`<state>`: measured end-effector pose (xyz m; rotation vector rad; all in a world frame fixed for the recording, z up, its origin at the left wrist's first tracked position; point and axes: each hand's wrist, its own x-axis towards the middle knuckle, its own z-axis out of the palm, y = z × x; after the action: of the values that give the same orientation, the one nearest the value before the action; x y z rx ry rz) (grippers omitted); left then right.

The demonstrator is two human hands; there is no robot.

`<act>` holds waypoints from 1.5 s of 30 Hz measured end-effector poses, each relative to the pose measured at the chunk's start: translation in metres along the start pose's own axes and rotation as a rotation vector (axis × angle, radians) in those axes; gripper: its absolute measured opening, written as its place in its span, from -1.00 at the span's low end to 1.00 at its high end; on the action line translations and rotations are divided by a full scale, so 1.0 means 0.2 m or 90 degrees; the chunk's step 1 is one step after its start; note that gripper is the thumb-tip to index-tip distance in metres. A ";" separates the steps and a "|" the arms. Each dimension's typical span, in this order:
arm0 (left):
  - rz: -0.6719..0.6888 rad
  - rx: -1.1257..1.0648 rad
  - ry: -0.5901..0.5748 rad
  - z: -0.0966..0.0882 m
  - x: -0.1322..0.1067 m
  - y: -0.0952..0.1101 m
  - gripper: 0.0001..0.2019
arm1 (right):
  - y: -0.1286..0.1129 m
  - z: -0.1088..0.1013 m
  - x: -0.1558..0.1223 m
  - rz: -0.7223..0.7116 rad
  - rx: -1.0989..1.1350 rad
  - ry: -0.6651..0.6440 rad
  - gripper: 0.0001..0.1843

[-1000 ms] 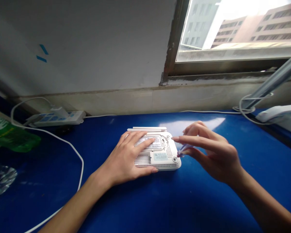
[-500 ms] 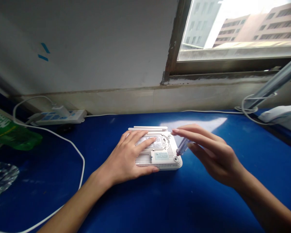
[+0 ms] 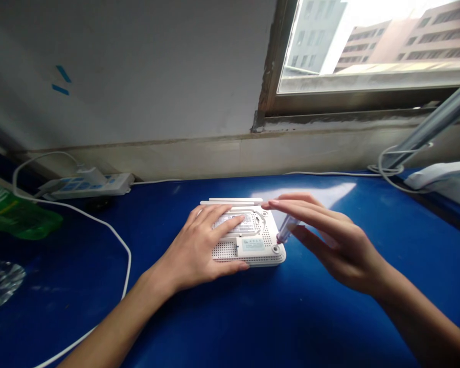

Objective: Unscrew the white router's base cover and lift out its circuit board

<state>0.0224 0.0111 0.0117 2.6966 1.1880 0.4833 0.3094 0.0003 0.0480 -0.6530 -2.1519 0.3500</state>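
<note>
A white router (image 3: 255, 248) lies upside down on the blue table, its vented underside, labels and round corner recesses facing up. My left hand (image 3: 205, 237) spans its left part, with the thumb at the front edge and the fingers spread over the label and back edge. Between the thumb and fingers of my right hand (image 3: 325, 225) is a small screwdriver (image 3: 287, 228) with a translucent handle. It leans, and its reddish lower end is beside the recess in the router's near right corner. Whether it touches there I cannot tell. White antennas (image 3: 233, 201) lie along the router's far side.
A power strip (image 3: 117, 185) with a white plug stands at the back left. Its white cable (image 3: 128, 255) curves down the left side of the table (image 3: 230, 317). A green bottle (image 3: 30, 217) lies at far left. A metal lamp arm (image 3: 425, 130) rises at right.
The view has shifted slightly. My right hand's fingers reach a little further left over the router's corner, the screwdriver still held there. My left hand keeps its place on the router.
</note>
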 end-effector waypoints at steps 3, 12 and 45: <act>-0.001 -0.001 0.000 0.00 0.00 0.00 -0.19 | 0.00 0.00 0.01 0.001 0.030 0.011 -0.43; -0.004 -0.004 0.001 0.00 0.00 0.00 -0.17 | 0.01 0.01 -0.02 0.017 -0.035 0.023 -0.50; -0.006 0.000 -0.008 0.00 0.00 0.00 -0.17 | 0.00 0.00 0.01 -0.012 0.049 0.020 -0.45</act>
<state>0.0225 0.0109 0.0125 2.6883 1.1973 0.4656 0.3086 0.0008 0.0487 -0.5906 -2.1030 0.4068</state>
